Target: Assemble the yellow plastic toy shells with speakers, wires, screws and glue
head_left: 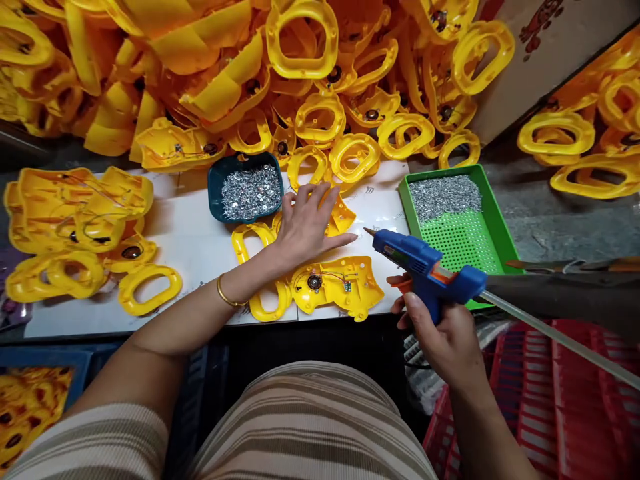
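My right hand (445,333) grips a blue hot glue gun (425,263) with an orange trigger. A long clear glue stick (555,337) runs out of its back, and its nozzle points left. My left hand (307,223) reaches over the table with fingers spread, above a yellow plastic shell (341,219) partly hidden under it. I cannot tell whether the fingers touch that shell. Nearer me lies another yellow shell (367,283), hollow side up, with a round black speaker, wires and a small circuit board. Yellow oval rings (250,233) lie beside it, left of centre.
A dark teal tub (215,193) of small screws stands behind my left hand. A green perforated tray (500,220) with small metal parts sits at the right. Yellow shells and rings pile up at the back (210,40) and left (55,207). Red crates (545,400) stand lower right.
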The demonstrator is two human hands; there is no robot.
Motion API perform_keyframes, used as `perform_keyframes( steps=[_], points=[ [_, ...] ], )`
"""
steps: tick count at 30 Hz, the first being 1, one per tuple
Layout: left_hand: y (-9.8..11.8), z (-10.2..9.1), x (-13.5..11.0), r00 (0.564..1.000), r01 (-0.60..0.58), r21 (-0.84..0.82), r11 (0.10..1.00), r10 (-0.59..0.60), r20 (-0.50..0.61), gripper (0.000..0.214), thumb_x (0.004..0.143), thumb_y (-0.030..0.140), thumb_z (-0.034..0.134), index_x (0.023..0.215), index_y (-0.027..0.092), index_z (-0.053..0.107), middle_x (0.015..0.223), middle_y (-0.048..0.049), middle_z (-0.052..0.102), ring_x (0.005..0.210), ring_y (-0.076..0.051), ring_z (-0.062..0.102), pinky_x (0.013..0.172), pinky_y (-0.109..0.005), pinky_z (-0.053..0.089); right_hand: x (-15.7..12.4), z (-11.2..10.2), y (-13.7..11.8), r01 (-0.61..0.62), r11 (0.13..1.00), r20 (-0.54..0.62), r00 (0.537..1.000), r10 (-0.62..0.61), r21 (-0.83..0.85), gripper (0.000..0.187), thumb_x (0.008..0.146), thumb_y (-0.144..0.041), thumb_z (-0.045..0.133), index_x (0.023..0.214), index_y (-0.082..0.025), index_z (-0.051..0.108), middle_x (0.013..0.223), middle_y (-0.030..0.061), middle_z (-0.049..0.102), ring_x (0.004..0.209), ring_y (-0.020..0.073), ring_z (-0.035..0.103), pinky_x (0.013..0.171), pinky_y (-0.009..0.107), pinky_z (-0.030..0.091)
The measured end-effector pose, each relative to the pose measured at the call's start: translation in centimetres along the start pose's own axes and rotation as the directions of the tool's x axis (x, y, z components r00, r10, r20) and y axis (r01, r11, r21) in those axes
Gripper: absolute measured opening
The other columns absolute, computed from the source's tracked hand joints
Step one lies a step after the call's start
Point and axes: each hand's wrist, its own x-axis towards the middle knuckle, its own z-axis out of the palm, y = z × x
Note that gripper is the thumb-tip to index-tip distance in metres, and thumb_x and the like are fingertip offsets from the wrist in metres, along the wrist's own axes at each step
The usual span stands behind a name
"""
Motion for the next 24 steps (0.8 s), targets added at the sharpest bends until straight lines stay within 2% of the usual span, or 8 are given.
perform_keyframes(
  steps=[3,6,10,15,19,24],
  points=[
    [0.4,-0.1,-0.6,0.998,-0.060,-0.030,0.998,0.060,-0.004,0.087,0.081,0.069,0.061,0.148,0.020,0.037,0.148,-0.0171,0.044,0.133,-0.040,0.038,0.107,-0.056,0.028,1.2,0.2,0.2,0.026,0.998,-0.013,1.000,-0.026,-0.061,0.043,0.092,-0.053,0.052,0.106,-0.014,0.065,0.089,0.0108,0.072,0.061,0.0169,0.064,0.052,0.029,0.051],
    [0.5,0.1,-1.1,0.995,-0.096,-0.061,0.994,0.095,-0.018,0.088,0.079,0.067,0.065,0.148,0.020,0.036,0.147,-0.0165,0.044,0.133,-0.039,0.038,0.108,-0.053,0.029,2.0,0.2,0.3,0.032,0.998,0.019,0.999,-0.031,-0.045,0.043,0.093,-0.052,0.052,0.108,-0.014,0.063,0.087,0.0108,0.071,0.065,0.0180,0.065,0.052,0.028,0.050],
    [0.4,0.4,-1.2,0.995,-0.101,-0.075,0.992,0.099,-0.028,0.088,0.080,0.067,0.064,0.149,0.021,0.035,0.148,-0.0166,0.043,0.134,-0.038,0.037,0.108,-0.052,0.029,3.0,0.3,0.1,0.054,0.997,0.068,0.996,-0.050,-0.053,0.044,0.094,-0.052,0.050,0.113,-0.014,0.061,0.087,0.0106,0.071,0.068,0.0185,0.066,0.053,0.028,0.050],
    [0.5,0.3,-1.2,0.994,-0.111,-0.074,0.991,0.108,-0.035,0.085,0.082,0.065,0.063,0.149,0.021,0.035,0.149,-0.0168,0.042,0.134,-0.037,0.036,0.109,-0.052,0.029,3.7,0.5,0.2,0.033,0.997,0.085,0.996,-0.028,-0.066,0.046,0.092,-0.055,0.051,0.111,-0.014,0.062,0.086,0.0113,0.070,0.063,0.0179,0.063,0.053,0.030,0.051],
    [0.6,0.2,-1.2,0.995,-0.099,-0.087,0.991,0.097,-0.023,0.085,0.082,0.064,0.063,0.149,0.020,0.035,0.149,-0.0161,0.042,0.133,-0.037,0.036,0.109,-0.052,0.029,4.0,0.6,0.6,0.035,0.996,0.092,0.995,-0.027,-0.084,0.051,0.092,-0.056,0.051,0.117,-0.013,0.061,0.081,0.0102,0.069,0.058,0.0177,0.061,0.050,0.030,0.049],
    [0.7,0.1,-1.1,0.996,-0.091,-0.098,0.991,0.090,-0.013,0.086,0.081,0.063,0.064,0.149,0.019,0.036,0.148,-0.0165,0.042,0.132,-0.038,0.037,0.107,-0.052,0.030,4.1,0.5,0.5,0.021,0.994,0.090,0.996,-0.012,-0.107,0.047,0.091,-0.057,0.051,0.109,-0.015,0.062,0.077,0.0091,0.068,0.056,0.0178,0.059,0.048,0.029,0.046]
  ],
)
